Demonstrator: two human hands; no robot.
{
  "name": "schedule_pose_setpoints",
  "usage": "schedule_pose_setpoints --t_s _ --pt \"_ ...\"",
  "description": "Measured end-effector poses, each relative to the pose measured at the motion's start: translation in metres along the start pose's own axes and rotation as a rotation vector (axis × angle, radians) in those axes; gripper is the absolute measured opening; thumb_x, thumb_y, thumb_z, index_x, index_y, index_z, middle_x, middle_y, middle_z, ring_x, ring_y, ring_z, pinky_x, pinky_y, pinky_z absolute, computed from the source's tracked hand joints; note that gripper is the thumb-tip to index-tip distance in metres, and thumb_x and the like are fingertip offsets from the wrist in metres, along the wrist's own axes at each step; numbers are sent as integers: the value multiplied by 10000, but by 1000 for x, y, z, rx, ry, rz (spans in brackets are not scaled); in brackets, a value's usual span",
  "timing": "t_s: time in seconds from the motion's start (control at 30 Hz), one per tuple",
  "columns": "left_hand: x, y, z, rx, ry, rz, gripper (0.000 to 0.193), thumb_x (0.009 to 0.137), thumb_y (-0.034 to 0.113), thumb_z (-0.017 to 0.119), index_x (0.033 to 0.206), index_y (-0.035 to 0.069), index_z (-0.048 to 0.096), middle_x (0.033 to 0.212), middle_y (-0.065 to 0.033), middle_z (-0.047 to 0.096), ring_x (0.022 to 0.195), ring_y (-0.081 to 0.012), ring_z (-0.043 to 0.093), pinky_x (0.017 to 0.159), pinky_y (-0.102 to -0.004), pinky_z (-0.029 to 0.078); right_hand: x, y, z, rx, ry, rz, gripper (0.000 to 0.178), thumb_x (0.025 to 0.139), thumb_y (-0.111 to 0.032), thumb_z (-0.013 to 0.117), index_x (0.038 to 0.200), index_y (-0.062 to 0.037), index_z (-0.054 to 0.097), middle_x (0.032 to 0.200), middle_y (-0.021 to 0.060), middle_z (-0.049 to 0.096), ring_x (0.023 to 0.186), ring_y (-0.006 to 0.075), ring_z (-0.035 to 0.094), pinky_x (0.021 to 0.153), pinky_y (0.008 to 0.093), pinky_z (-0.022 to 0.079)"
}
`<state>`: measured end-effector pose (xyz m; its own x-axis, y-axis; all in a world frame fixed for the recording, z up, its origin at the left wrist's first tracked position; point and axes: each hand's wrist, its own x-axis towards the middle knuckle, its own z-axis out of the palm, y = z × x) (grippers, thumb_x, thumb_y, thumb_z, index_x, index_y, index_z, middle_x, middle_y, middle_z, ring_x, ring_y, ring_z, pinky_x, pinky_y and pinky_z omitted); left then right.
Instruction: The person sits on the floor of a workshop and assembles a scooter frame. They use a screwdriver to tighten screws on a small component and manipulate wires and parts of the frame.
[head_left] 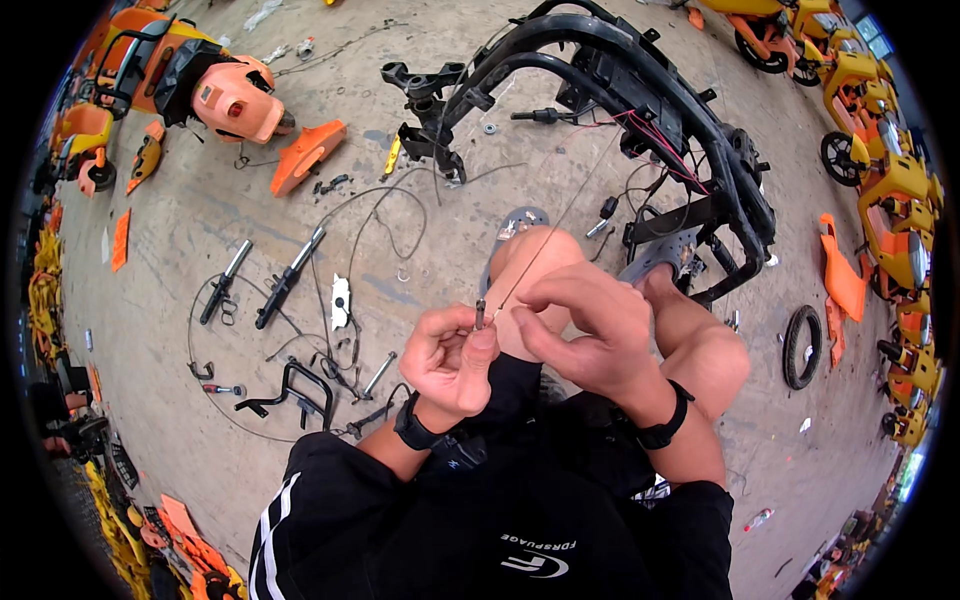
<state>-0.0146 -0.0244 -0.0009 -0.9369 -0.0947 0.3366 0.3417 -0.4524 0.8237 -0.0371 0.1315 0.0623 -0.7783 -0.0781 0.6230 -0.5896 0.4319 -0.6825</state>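
Between the thumb and fingers of my left hand (452,362) is a small dark metal fitting (480,313), held upright above my lap. A thin cable (560,218) runs from the motorbike frame (590,50) down to my left fingertips, where its end lies close against the fitting. Whether the two are joined is too small to make out. Just right of the cable's end, my right hand (592,325) hovers with bent fingers. Its thumb and index finger are slightly apart, with nothing visible between them.
The black frame stands ahead of my feet, with pink wires (665,150) hanging from it. On the floor to my left lie fork tubes (292,278), a black bracket (308,395) and loose cables. A tyre (802,347) lies right. Yellow scooters (893,205) line the right side.
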Motion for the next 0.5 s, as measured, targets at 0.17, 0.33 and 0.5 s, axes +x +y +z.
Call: schedule_pose_setpoints --t_s 0.17,0.33,0.5 --pt "-2 2 -3 87 -13 6 182 882 -41 627 1046 -78 557 899 -137 660 774 -97 603 694 -202 487 11 -4 -2 -102 -114 -128 295 653 -13 775 935 -61 707 782 29 670 619 140 639 476 242 451" --pt "1 5 -3 141 -21 22 175 875 -47 635 1033 -78 566 915 -140 668 799 -109 618 718 -217 497 11 -2 -1 -198 -90 -219 277 637 -21 776 898 -74 703 758 16 661 590 164 637 477 249 471" --pt "4 11 2 179 -1 58 170 871 -49 640 1024 -76 569 901 -133 667 792 -106 614 712 -216 495 7 -11 5 -305 -35 -237 238 644 -100 768 866 -64 689 798 20 666 615 160 647 500 280 488"
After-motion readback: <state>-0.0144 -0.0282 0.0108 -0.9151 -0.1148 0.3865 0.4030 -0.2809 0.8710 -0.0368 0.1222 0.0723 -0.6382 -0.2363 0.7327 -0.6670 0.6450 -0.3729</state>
